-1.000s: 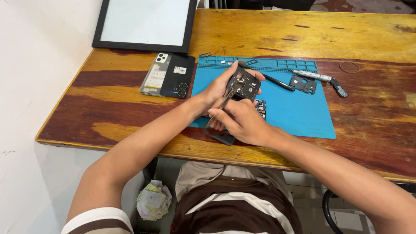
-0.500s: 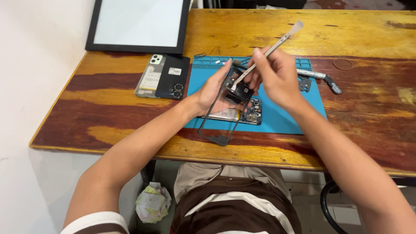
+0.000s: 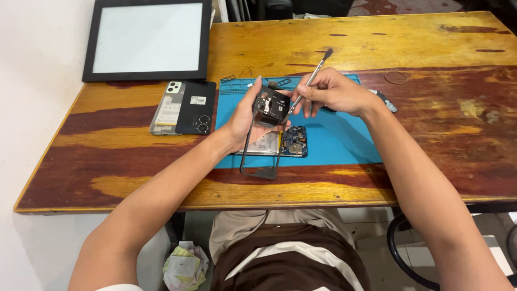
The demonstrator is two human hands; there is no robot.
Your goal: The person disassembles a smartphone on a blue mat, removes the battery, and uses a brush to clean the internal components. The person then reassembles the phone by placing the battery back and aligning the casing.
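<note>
Blue mat covers the wooden surface. The left hand grips a dark phone frame, now lifted off the opened phone. The right hand, earlier low, pinches a thin tool against the frame's top. Two phones lie left.

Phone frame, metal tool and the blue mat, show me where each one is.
Phone frame [image 3: 267, 108], head view, on its dark upper section in the left hand.
Metal tool [image 3: 312, 78], head view, on the shaft above the right hand.
Blue mat [image 3: 339, 141], head view, on bare surface under the right wrist.
</note>
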